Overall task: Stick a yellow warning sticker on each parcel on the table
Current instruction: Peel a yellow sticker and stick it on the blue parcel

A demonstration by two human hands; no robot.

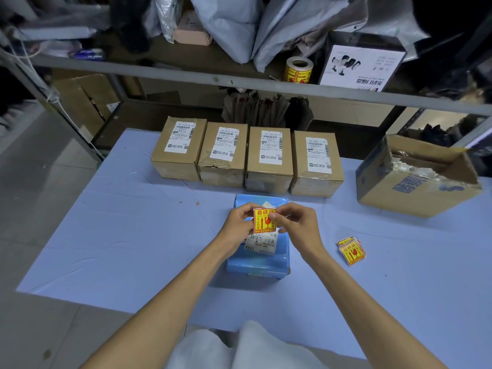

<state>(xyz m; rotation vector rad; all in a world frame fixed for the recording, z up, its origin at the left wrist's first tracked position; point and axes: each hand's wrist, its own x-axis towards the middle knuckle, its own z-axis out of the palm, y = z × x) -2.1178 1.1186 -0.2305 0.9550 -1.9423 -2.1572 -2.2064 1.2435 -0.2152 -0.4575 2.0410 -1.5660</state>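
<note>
Yellow warning sticker (262,222) is held over the blue parcel (258,259) at mid table (133,235). Its long axis runs away from the person, heading at the far end. Left hand (238,227) grip pinches its left edge, and right hand (298,225) grip pinches its right edge.

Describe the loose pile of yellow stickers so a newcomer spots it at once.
Start at the blue-covered table. Right of the blue parcel at its middle, nearer than the open cardboard box, lies a small fanned pile of stickers. Unlike the sticker roll on the shelf, it lies loose and flat.
</note>
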